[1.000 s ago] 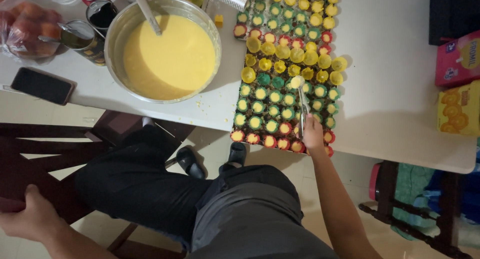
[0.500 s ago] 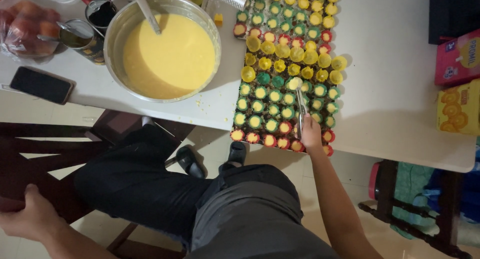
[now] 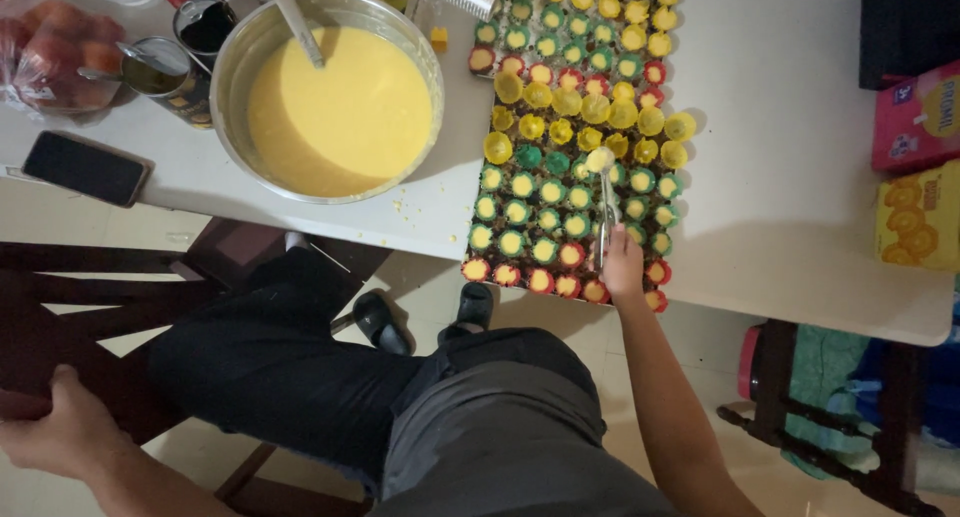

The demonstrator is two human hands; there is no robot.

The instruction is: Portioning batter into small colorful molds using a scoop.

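Note:
My right hand [image 3: 622,267] grips a metal spoon [image 3: 604,192] whose bowl carries yellow batter over a tray of small cupcake liners [image 3: 575,127], coloured red, green and yellow. The near rows of liners hold batter; several yellow ones in the middle look loose and tilted. A large metal bowl of yellow batter [image 3: 335,97] with a ladle stands left of the tray on the white table [image 3: 790,187]. My left hand [image 3: 60,432] rests on a dark wooden chair [image 3: 90,307] at lower left.
A black phone [image 3: 85,167], two open cans [image 3: 165,72] and a bag of red fruit [image 3: 55,42] lie at the table's left. Pink and yellow boxes [image 3: 915,167] stand at the right edge. My crossed legs in dark trousers fill the foreground; a stool [image 3: 830,417] stands lower right.
The spoon's tip has shifted slightly over the middle rows of liners. My left hand has stayed on the chair.

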